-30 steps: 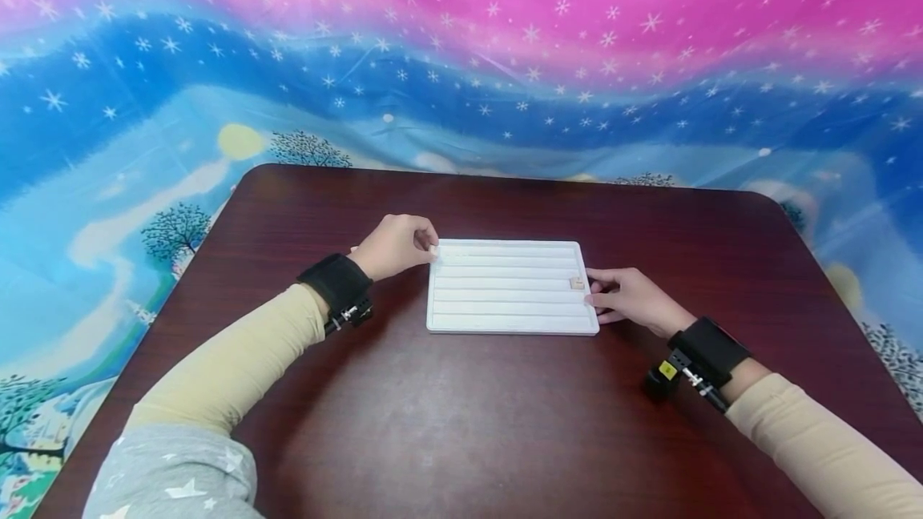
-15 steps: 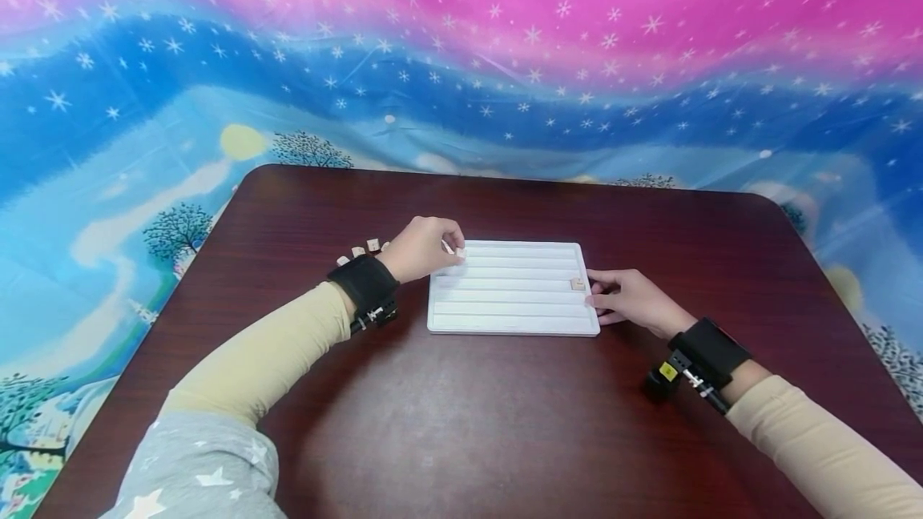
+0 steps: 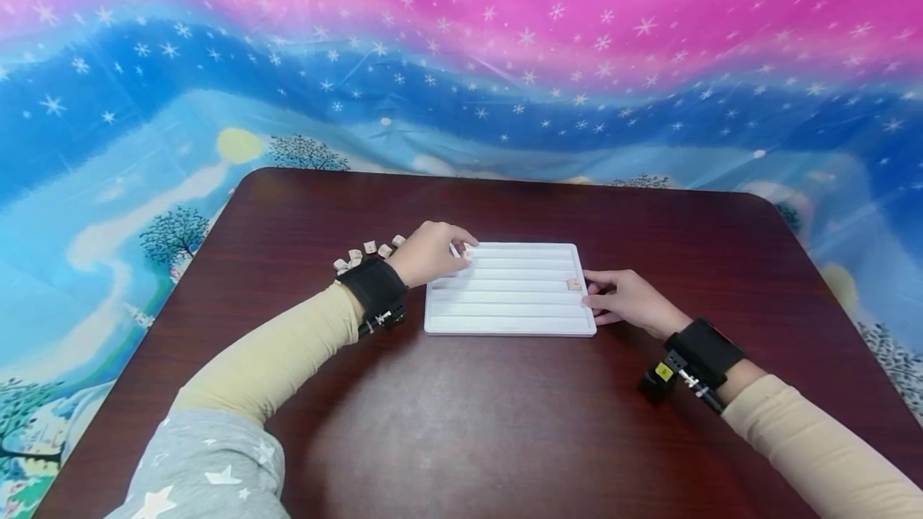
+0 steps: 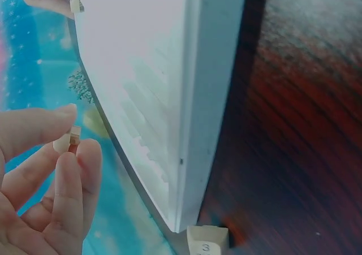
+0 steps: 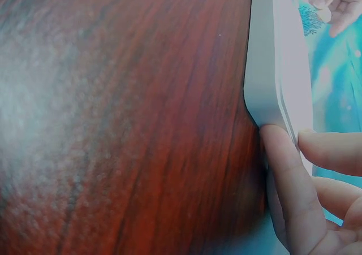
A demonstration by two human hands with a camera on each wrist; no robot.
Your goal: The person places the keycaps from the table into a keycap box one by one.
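My left hand point(image 3: 433, 253) pinches a small beige keycap point(image 4: 68, 141) between thumb and fingertips, over the far left part of a white ridged tray point(image 3: 505, 311). Seen in the left wrist view, the keycap is clear of the tray surface. My right hand point(image 3: 627, 296) holds the tray by its right edge, with one digit against the side wall and another at the rim in the right wrist view. A single keycap point(image 3: 574, 284) sits in one row of the tray, near that edge. Its marking is too small to read.
Several loose keycaps point(image 3: 370, 247) lie left of the tray, partly behind my left wrist. One marked 3 point(image 4: 207, 241) shows by the tray's corner in the left wrist view. The dark wooden table point(image 3: 447, 423) meets a patterned cloth point(image 3: 433, 62) behind.
My left hand has moved right, from the tray's left corner to above its far rows, carrying the keycap. Loose keycaps have come into sight behind it. The right hand stays at the edge.
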